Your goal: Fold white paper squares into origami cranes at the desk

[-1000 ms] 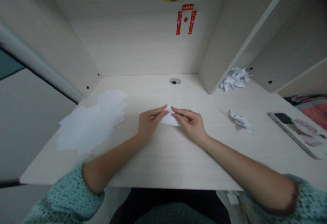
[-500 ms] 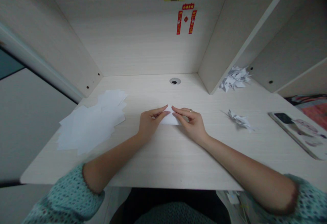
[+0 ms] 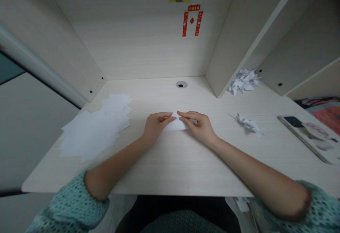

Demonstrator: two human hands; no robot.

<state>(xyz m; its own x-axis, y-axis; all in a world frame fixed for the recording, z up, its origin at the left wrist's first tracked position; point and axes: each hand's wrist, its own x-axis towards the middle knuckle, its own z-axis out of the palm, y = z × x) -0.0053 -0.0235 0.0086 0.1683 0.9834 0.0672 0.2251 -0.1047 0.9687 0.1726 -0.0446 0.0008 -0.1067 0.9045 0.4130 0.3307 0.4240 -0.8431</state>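
Note:
A small piece of folded white paper [image 3: 175,125] is between my hands at the middle of the desk, its lower edge straight and its top partly covered by fingers. My left hand [image 3: 156,125] pinches its left side between thumb and forefinger. On the right side, my right hand [image 3: 199,125], with a ring on one finger, grips the paper the same way. The fingertips of both hands nearly meet near the top of the paper. How the folds lie under the fingers is too small to make out.
Loose white paper sheets [image 3: 92,130] spread over the desk's left side. To the right lie a small folded-paper piece [image 3: 249,124] and a phone [image 3: 305,137]. A heap of folded paper bits [image 3: 243,81] sits behind the upright panel [image 3: 233,49]. The desk [image 3: 159,169] has a cable hole [image 3: 181,84].
Both hands stay pinched on the paper, with the fingertips slightly lower. A little more of the paper shows at its lower left. The view has shifted slightly.

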